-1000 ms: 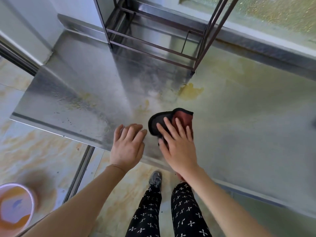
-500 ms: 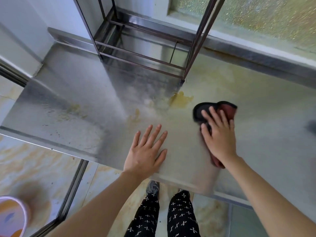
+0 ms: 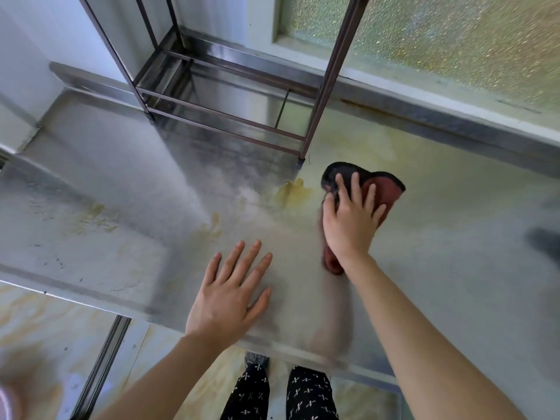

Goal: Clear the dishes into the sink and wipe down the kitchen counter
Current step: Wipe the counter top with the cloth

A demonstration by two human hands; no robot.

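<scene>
Down at the near edge of the head view, two legs in black trousers [image 3: 309, 395] with small white crosses and one grey shoe [image 3: 256, 359] stand on a pale marbled floor [image 3: 45, 322]. Far left of the rack and nearest the viewer, a sliver of a pink tub [image 3: 4, 401] is blurred; its contents cannot be seen.

The steel counter [image 3: 121, 237] spreads ahead. The left hand [image 3: 230, 295] lies flat on it, well in front of the rack, with fingers straight and fanned apart, holding nothing. The right hand [image 3: 348, 222] presses down on a dark red and black cloth [image 3: 385, 189], fingers spread wide over it and not curled round it. The cloth sits on the counter just in front and to the right of the rack's front right leg, beside a yellow stain [image 3: 292, 192].

The metal rack [image 3: 230, 116] stands at the back of the counter, with a frosted window [image 3: 454, 40] behind and to its right.

Half a second ago the cloth lay further right of the stain; it has slid closer to the rack's leg. A second ago it was nearer the counter's front edge, and the left hand's fingers were bent there.
</scene>
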